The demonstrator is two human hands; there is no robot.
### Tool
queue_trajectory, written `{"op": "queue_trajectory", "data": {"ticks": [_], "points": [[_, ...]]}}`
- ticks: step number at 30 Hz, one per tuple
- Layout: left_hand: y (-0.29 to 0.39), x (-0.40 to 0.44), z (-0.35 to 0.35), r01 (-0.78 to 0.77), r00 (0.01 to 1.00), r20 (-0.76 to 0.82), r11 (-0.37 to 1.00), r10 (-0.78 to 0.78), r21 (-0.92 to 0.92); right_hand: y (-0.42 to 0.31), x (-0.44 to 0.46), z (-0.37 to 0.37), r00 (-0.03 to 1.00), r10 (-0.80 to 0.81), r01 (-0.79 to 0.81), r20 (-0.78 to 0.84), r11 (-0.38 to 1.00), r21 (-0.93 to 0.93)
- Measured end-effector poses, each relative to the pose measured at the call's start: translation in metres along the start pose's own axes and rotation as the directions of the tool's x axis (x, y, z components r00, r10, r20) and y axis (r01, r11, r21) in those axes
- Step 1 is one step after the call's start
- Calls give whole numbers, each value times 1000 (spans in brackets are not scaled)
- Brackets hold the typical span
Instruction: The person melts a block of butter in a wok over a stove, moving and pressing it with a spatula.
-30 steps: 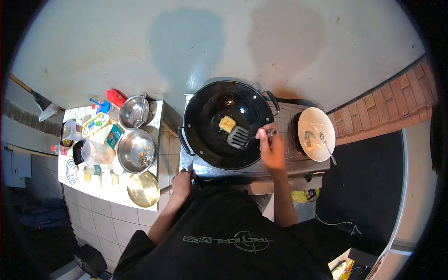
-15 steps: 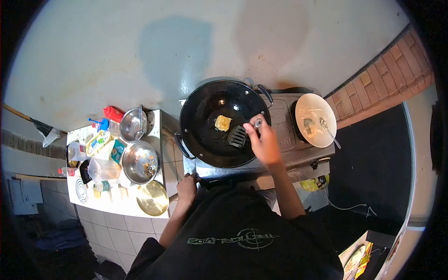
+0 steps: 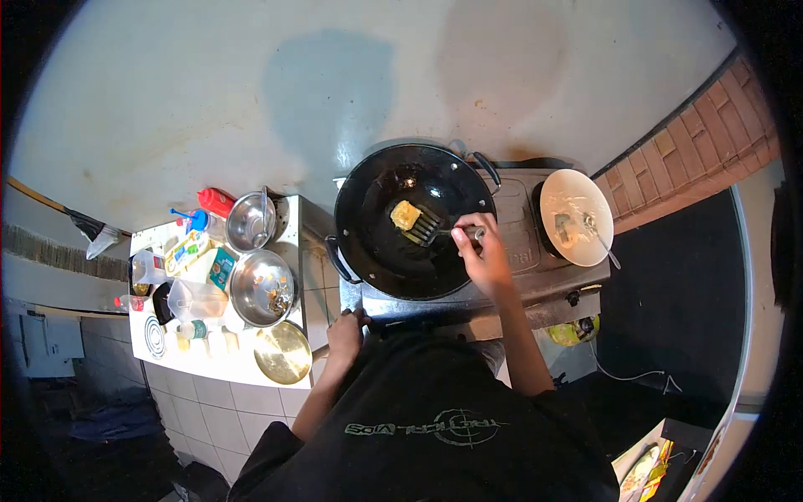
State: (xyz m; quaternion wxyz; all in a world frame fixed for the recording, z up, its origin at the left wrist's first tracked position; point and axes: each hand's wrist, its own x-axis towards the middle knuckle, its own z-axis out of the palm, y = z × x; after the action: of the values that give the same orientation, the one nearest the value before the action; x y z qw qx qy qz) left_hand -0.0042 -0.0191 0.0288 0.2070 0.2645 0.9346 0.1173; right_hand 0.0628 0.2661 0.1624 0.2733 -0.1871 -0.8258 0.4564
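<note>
My right hand [image 3: 487, 261] is closed around the handle of a slotted spatula [image 3: 425, 229]. The spatula's dark head lies low inside a black wok [image 3: 393, 272], its front edge against a golden-yellow fried piece [image 3: 406, 215] near the middle of the pan. What kind of food the piece is, I cannot tell. At the stove's front left edge, my left hand [image 3: 344, 336] has its fingers closed on a dark knob [image 3: 361, 317], mostly covered by the fingers.
Right of the wok, a white bowl [image 3: 577, 188] with batter remains and a spoon stands on the stove [image 3: 514, 243]. On the left table are steel bowls [image 3: 237, 284], a gold-coloured lid or plate [image 3: 283, 353], a red bottle [image 3: 216, 202] and several containers. A wall rises behind.
The spatula has turned and moved left, from beside the fried piece to contact with it. The piece sits slightly tilted. My left hand stays at the stove edge; the whole view has shifted slightly.
</note>
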Motion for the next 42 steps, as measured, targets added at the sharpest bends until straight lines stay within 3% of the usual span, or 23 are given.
{"op": "queue_trajectory", "data": {"ticks": [4, 6, 12, 22, 42], "points": [[-1, 1, 1, 0, 1000, 6, 1000, 0, 2, -12, -2, -6, 989, 115, -110, 89, 992, -66], [-1, 1, 1, 16, 1000, 8, 1000, -16, -10, -12, -2, -4, 944, 249, -269, 216, 961, 69], [-3, 1, 6, 21, 1000, -2, 1000, -21, 2, -5, 2, 1, 982, 164, -177, 96, 975, 138], [0, 1, 1, -8, 1000, 14, 999, 8, 34, -23, 5, -24, 984, 161, -160, 81, 987, -8], [-2, 0, 4, 5, 1000, 0, 1000, -5, 29, -37, 9, -24, 993, 92, -98, 70, 990, 97]]}}
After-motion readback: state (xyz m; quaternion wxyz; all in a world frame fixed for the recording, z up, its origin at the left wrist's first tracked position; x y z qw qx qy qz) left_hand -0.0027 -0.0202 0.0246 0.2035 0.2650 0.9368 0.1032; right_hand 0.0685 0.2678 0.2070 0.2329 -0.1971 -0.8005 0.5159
